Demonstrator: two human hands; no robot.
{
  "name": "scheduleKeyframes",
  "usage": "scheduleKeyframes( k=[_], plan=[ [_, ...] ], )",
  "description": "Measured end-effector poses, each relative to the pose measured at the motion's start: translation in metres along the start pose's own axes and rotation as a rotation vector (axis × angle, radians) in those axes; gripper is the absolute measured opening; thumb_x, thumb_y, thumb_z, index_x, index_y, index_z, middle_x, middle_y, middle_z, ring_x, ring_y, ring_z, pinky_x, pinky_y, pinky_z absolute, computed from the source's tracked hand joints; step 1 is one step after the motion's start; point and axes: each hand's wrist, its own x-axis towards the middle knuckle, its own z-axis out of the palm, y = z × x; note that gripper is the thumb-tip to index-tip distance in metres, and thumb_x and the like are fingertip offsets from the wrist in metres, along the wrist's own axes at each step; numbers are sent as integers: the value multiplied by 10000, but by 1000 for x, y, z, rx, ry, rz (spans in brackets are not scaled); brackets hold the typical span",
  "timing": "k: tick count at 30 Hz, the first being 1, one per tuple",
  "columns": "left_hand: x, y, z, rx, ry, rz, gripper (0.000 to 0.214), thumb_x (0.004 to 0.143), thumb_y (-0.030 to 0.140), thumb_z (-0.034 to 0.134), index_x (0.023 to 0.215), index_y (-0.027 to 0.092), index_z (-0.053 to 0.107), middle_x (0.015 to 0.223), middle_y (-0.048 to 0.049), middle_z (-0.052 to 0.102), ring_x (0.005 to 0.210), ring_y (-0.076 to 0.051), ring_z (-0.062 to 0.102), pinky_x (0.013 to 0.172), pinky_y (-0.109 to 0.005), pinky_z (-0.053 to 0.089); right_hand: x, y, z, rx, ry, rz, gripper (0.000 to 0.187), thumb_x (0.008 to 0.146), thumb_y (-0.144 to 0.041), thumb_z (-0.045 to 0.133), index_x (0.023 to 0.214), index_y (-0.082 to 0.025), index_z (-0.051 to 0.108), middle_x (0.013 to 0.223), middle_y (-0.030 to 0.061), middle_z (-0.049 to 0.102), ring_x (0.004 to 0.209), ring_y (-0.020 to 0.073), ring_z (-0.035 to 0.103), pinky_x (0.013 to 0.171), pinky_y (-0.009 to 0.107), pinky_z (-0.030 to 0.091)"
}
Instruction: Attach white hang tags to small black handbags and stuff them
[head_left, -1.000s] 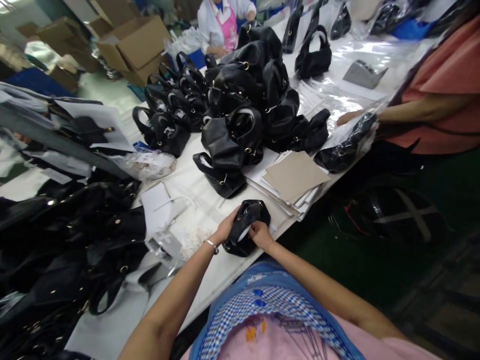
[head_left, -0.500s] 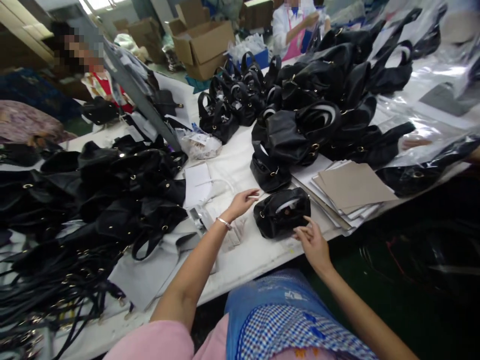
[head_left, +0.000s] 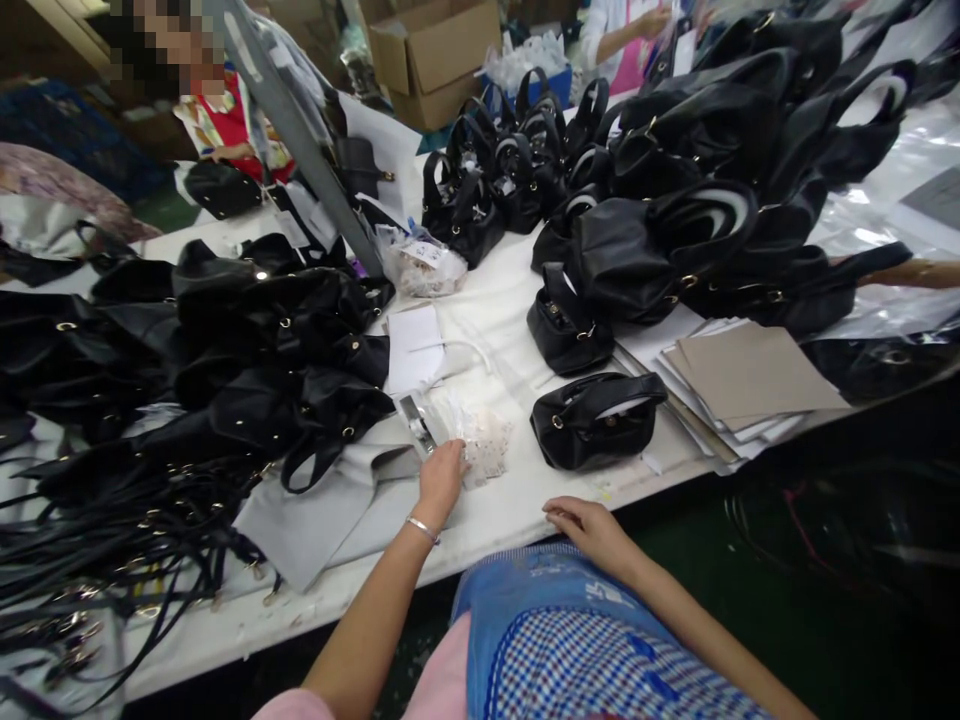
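My left hand (head_left: 441, 482) reaches over the table with its fingers bent down at the edge of a clear plastic bag of small pale pieces (head_left: 484, 440). Its fingertips are partly hidden. Just beyond it lies a narrow metal-topped tool (head_left: 417, 424), whose kind I cannot make out. My right hand (head_left: 589, 528) is at the table's front edge, fingers curled and pressed together; anything between them is too small to see. A small black handbag (head_left: 592, 435) with its handle up stands on the table beyond my right hand, touched by neither hand.
Black handbags are heaped at left (head_left: 255, 340) and at right (head_left: 637, 260). A stack of cardboard sheets (head_left: 757, 372) lies right of the small bag. Black straps (head_left: 150, 540) fill the near left. A metal post (head_left: 304, 140) rises behind; other people work across the table.
My left hand has moved from beside the small handbag left and nearer, to the plastic bag. My right hand has drawn back from the handbag to the table edge. The view has shifted.
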Motion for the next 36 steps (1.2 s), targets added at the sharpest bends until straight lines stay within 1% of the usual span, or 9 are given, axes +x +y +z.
scheduleKeyframes(
  k=[4,12,16,19,23,25,27,30,36],
  plan=[
    [0,10,7,291,-56,12,247,820,177,610,1051,173,521,1017,-109,641,1004,-257,582,794,-317,439,3,-5,0,-103,-23,-58,255,885,-337,492,991,-221,693,953,61,721,868,211,667,813,341,521],
    [0,7,3,267,-57,8,224,811,193,627,1019,192,545,933,-80,662,934,-242,605,726,-297,418,3,0,-1,-131,-20,-73,263,890,-326,485,1000,-229,704,945,61,726,859,212,667,817,349,525],
    [-5,4,-6,62,-61,-35,175,796,228,647,967,212,614,894,-44,686,888,-214,617,713,-283,411,10,-7,0,-77,-12,-89,244,888,-316,505,1001,-220,699,943,52,720,839,186,662,783,315,530],
    [-7,0,-9,-137,-76,-59,157,808,259,619,949,212,671,883,-41,703,816,-200,620,717,-293,427,25,-21,5,-18,32,-153,271,885,-311,525,1095,-211,666,1049,69,693,895,173,656,790,303,539],
    [-13,2,-10,-515,-85,-72,240,789,346,623,928,165,695,881,-65,718,801,-208,631,755,-312,475,52,-48,17,-3,108,-290,443,861,-339,586,1286,-221,553,1301,99,589,1189,199,559,995,370,479],
    [-19,11,-12,-699,-104,-81,303,784,399,622,949,155,692,909,-69,718,824,-209,632,761,-309,489,62,-59,21,-21,105,-336,567,812,-362,658,1338,-214,506,1331,107,571,1241,209,525,1067,390,420],
    [-28,22,-15,-829,-153,-83,349,796,437,605,988,158,688,935,-65,710,829,-200,620,733,-295,493,66,-66,22,-20,90,-350,561,789,-356,688,1309,-203,540,1266,101,621,1181,205,570,1049,371,433],
    [-41,38,-16,-979,-255,-94,376,807,463,592,1018,165,685,939,-56,688,816,-176,586,677,-260,479,63,-69,18,29,94,-269,347,827,-294,641,1161,-204,659,1097,71,706,972,180,650,901,322,503],
    [-54,56,-1,-1087,-307,-150,410,768,516,633,963,156,652,795,-26,605,655,-112,472,526,-200,355,45,-64,9,157,151,-123,215,765,-202,667,976,-197,706,898,32,693,731,128,591,686,246,451]
  ],
)
